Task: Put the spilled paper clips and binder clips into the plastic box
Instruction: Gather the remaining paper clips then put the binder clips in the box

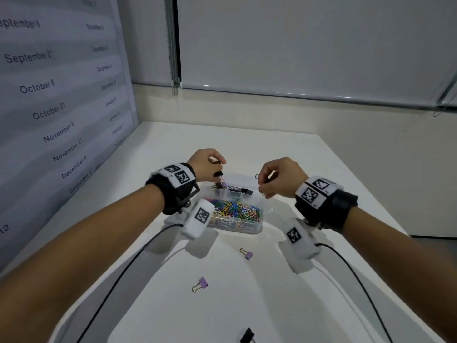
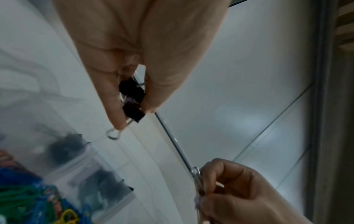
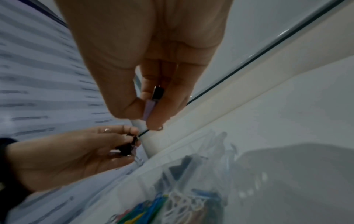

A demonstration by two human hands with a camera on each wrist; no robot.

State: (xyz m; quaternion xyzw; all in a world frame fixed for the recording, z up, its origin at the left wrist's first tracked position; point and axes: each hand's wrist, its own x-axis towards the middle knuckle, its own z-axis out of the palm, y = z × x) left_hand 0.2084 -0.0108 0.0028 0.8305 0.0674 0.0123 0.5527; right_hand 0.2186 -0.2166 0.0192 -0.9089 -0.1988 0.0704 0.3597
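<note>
A clear plastic box (image 1: 257, 227) stands mid-table, with coloured paper clips (image 1: 235, 210) in its near compartment and binder clips (image 1: 237, 189) in its far one. My left hand (image 1: 217, 167) hovers over the box's far left corner and pinches black binder clips (image 2: 133, 100) between thumb and fingers. Over the far right corner my right hand (image 1: 264, 186) pinches a purple binder clip (image 3: 150, 109) together with a black one (image 3: 158, 93). Two purple binder clips (image 1: 247, 254) (image 1: 201, 284) and a black binder clip (image 1: 247, 335) lie loose on the table nearer me.
The white table (image 1: 284, 149) meets a wall on the far side and a printed date board (image 1: 49, 107) on the left. Its right edge drops off past my right forearm. Black cables (image 1: 123, 268) trail from both wrists across the near surface.
</note>
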